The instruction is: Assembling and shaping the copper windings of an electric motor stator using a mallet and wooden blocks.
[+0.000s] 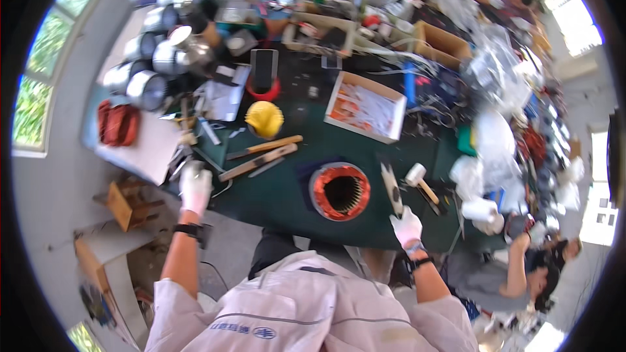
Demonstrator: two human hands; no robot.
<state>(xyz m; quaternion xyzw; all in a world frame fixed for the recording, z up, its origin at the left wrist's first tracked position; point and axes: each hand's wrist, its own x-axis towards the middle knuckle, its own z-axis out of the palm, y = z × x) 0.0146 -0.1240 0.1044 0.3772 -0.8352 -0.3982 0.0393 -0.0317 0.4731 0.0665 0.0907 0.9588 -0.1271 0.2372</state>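
Note:
My right hand, in a white glove, is closed on the near end of a flat, pale wooden strip with dark marks. My left hand, also gloved, is at the table's left front edge beside a cluster of metal hand tools. Motion blur hides its fingers and whether it holds any of them. Between the hands, nearer the right one, a motor stator with orange-red windings and a slotted inner core sits with its opening facing up.
Wooden sticks, a yellow roll and a box of orange-and-white pieces lie beyond the stator. A white-headed mallet is at right. Metal cylinders crowd the back left, plastic bags the right. Another person sits at right.

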